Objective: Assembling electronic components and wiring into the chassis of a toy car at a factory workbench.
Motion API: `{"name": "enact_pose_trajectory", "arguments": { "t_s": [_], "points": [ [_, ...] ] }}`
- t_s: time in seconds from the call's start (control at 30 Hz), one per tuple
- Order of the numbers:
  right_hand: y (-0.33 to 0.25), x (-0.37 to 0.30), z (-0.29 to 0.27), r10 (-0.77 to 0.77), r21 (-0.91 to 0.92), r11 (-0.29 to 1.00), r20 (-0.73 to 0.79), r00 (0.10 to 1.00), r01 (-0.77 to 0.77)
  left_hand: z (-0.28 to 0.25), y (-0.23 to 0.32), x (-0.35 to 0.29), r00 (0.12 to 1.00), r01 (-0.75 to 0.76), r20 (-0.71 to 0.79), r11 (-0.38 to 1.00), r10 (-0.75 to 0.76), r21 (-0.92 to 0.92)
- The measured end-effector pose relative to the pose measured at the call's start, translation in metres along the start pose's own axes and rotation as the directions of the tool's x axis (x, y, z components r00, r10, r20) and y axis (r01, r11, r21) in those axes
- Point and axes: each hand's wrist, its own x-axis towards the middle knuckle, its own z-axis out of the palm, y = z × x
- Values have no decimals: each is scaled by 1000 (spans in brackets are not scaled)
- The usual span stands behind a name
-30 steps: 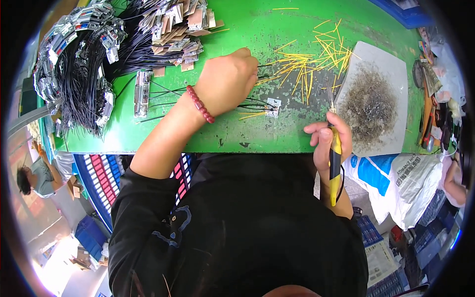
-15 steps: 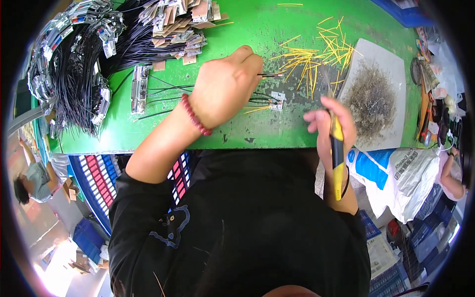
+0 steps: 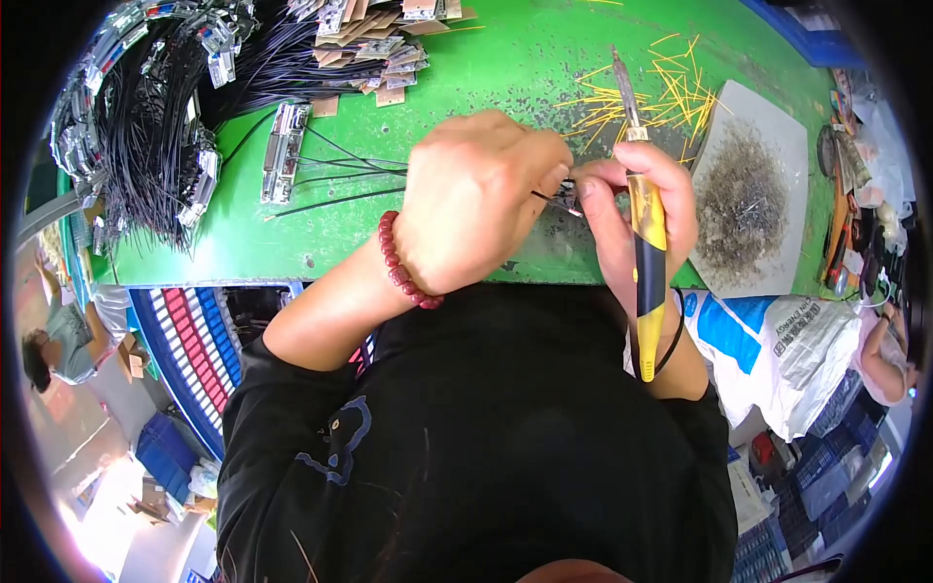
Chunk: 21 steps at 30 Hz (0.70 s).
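My left hand (image 3: pixel 481 199), a beaded bracelet at its wrist, is closed around thin black wires (image 3: pixel 364 162). They run from a shiny metal-cased part (image 3: pixel 285 154) lying on the table to its left. A dark wire end pokes out past its fingertips. My right hand (image 3: pixel 656 199) grips a yellow-and-black soldering iron (image 3: pixel 650 257), its metal tip pointing up and away. The thumb and forefinger of that hand meet the left fingertips at a small piece (image 3: pixel 569 202), mostly hidden between them. Behind the hands lie thin yellow strips (image 3: pixel 675 92), scattered loosely.
A grey board (image 3: pixel 719 257) with a heap of dark residue stands right of the iron. Bundles of black wires (image 3: pixel 155 146) with metal parts and small brown boards (image 3: pixel 389 58) fill the back left. White bags (image 3: pixel 768 360) hang below the right table edge; tools line the far right.
My left hand has shifted right and slightly nearer, and my right hand has come in to meet it. The iron now points more upright. The small light board on the table no longer shows there.
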Motion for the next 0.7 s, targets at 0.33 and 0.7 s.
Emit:
{"name": "enact_pose_trajectory", "arguments": {
  "t_s": [0.33,0.7],
  "points": [
    [5,-11,-2,-15,39,999,-46,999,17,12,0,-14,971,225,19,886,-238,-406],
    [2,-14,-5,-20,116,993,-24,999,23,13,4,-17,947,305,53,840,-316,-448]
  ]
}}
